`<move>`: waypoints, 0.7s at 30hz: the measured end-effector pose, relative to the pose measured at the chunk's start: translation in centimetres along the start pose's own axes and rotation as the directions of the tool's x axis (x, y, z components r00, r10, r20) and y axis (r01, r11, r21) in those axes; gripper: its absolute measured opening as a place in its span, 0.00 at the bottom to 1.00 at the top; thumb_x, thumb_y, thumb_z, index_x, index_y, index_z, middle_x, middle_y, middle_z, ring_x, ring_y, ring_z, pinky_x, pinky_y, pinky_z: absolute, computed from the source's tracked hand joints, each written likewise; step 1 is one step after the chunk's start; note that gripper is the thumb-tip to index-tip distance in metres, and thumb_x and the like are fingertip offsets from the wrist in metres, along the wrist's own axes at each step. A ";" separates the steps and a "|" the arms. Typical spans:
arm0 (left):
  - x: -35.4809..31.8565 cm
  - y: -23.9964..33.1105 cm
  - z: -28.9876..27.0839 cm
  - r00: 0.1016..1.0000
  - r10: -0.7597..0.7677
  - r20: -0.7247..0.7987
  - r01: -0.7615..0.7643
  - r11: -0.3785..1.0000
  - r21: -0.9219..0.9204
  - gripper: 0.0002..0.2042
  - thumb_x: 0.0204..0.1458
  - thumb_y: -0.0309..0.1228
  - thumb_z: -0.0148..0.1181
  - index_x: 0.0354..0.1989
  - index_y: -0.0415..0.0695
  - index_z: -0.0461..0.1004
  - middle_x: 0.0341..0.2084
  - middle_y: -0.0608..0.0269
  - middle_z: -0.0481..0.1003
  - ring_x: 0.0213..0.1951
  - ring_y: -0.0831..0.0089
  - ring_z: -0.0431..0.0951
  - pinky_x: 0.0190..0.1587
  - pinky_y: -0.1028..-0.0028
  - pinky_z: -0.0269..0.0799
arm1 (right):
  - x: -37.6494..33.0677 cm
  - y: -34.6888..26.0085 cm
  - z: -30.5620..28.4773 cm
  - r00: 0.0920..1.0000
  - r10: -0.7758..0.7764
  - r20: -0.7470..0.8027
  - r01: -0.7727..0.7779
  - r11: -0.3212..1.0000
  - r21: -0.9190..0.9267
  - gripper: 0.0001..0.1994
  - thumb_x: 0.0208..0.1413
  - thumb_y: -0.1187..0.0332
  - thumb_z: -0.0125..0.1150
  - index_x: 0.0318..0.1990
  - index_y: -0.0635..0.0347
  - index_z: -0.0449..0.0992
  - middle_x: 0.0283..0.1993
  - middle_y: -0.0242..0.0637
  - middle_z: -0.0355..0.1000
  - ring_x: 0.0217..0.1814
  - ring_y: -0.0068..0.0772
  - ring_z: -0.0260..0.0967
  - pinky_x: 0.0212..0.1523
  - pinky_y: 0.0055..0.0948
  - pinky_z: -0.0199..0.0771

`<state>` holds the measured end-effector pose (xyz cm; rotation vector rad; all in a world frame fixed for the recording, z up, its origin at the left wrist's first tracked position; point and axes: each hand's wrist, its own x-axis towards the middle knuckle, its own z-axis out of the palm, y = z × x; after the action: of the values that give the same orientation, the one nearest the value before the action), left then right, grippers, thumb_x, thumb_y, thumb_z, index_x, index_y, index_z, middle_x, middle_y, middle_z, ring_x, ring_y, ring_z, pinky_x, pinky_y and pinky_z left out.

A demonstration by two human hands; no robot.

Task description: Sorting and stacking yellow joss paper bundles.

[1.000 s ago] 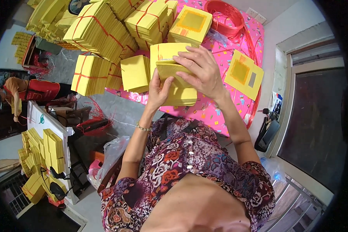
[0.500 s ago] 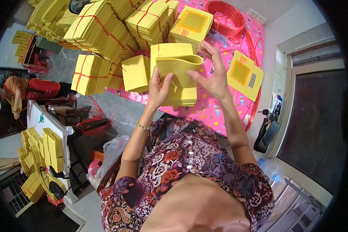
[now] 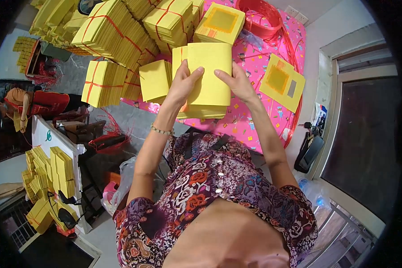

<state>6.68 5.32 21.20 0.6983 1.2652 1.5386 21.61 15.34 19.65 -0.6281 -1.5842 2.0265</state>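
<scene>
Between my two hands is a folded yellow paper sheet, its smooth face upward and its fold along the right side. My left hand grips the left edge, thumb on top. At the right edge my right hand pinches the sheet, thumb on its face and fingers behind. Beneath it, partly covered, lies a stack of yellow paper near the front of the table. Just left of my left hand stands a smaller pile of folded yellow paper.
Tall yellow bundles tied with red strips fill the back left of the pink table cover. Farther right are a printed yellow sheet and a coil of red strip. Another person works at the far left.
The sheet, curled over at its top before, now lies flat and folded. My right hand has come down from the open and closed on its right edge.
</scene>
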 end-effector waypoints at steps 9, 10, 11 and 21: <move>-0.3 0.6 0.4 0.998 -0.054 0.015 0.055 0.998 -0.039 0.18 0.58 0.25 0.50 0.55 0.34 0.58 0.48 0.54 0.70 0.49 0.71 0.71 0.50 0.73 0.68 | -0.7 -0.5 0.5 0.999 -0.022 -0.038 0.023 0.999 0.034 0.19 0.57 0.70 0.57 0.54 0.66 0.64 0.47 0.36 0.71 0.46 0.23 0.69 0.46 0.25 0.71; -0.5 0.6 0.6 0.998 -0.051 0.021 0.051 0.998 -0.036 0.18 0.58 0.25 0.50 0.55 0.34 0.58 0.48 0.54 0.70 0.49 0.71 0.71 0.50 0.73 0.68 | -0.7 -0.3 0.4 0.999 -0.032 -0.022 0.032 0.999 0.004 0.18 0.58 0.69 0.56 0.54 0.66 0.64 0.47 0.36 0.71 0.46 0.22 0.69 0.46 0.24 0.71; -0.7 0.5 0.9 1.000 0.002 -0.001 -0.002 1.000 -0.006 0.19 0.57 0.24 0.50 0.56 0.34 0.57 0.48 0.54 0.69 0.50 0.71 0.70 0.51 0.72 0.67 | -0.7 -0.3 0.3 0.999 -0.042 -0.005 0.042 0.999 -0.026 0.18 0.59 0.69 0.55 0.54 0.66 0.64 0.47 0.36 0.71 0.46 0.22 0.69 0.46 0.24 0.71; -3.5 -1.2 1.8 0.993 0.116 0.012 -0.117 0.992 0.057 0.24 0.57 0.22 0.46 0.62 0.35 0.50 0.55 0.53 0.64 0.56 0.69 0.65 0.57 0.72 0.61 | -1.4 -0.8 0.2 0.976 -0.083 -0.202 0.100 0.992 0.076 0.13 0.62 0.67 0.49 0.48 0.67 0.70 0.39 0.32 0.74 0.37 0.17 0.70 0.40 0.20 0.71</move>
<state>9.82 2.75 21.08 0.8277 1.2861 1.5968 22.64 14.50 20.54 -0.6882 -1.3776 1.8901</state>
